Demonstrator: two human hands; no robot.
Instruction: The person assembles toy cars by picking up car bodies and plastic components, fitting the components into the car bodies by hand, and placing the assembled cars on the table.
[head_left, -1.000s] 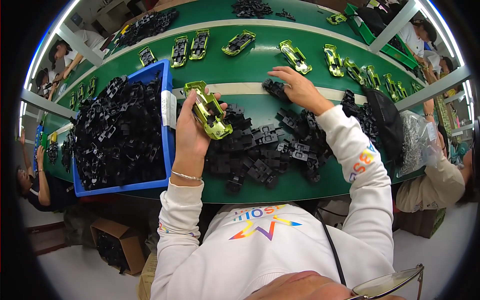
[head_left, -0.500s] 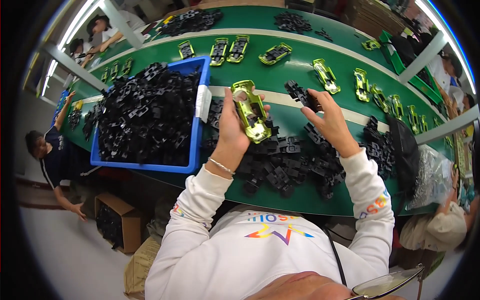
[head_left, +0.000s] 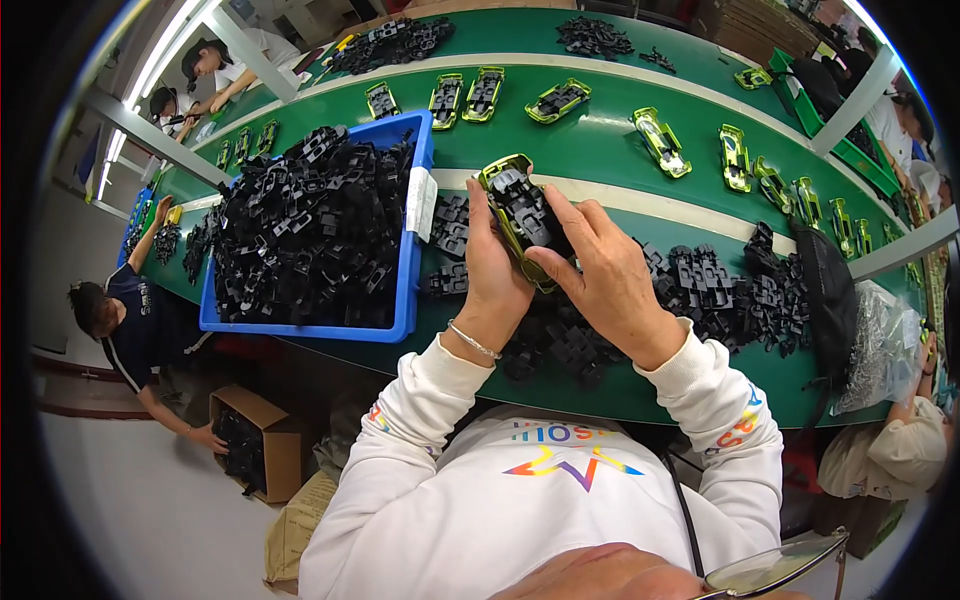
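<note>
My left hand (head_left: pixel 497 265) is closed around a yellow-green toy car body (head_left: pixel 512 166), its hollow inside facing up. A black plastic insert (head_left: pixel 527 212) lies inside that shell. My right hand (head_left: pixel 612 270) grips the insert's near right side, thumb and fingers against it; its fingers partly hide the join, so I cannot tell how deep the insert sits. Below my hands, loose black inserts (head_left: pixel 563 343) are heaped on the green table, and more inserts (head_left: pixel 705 280) lie to the right of my right hand.
A blue bin (head_left: pixel 408 285) heaped with black parts stands to my left. Green car bodies with black inserts (head_left: pixel 660 142) line the green bench (head_left: pixel 605 90) beyond a pale strip. A black bag (head_left: pixel 828 290) and clear plastic bag (head_left: pixel 880 350) sit at right. Co-workers sit around.
My right hand has carried the black insert left and placed it into the green car body in my left hand. At far left, a co-worker's hand has reached into the cardboard box.
</note>
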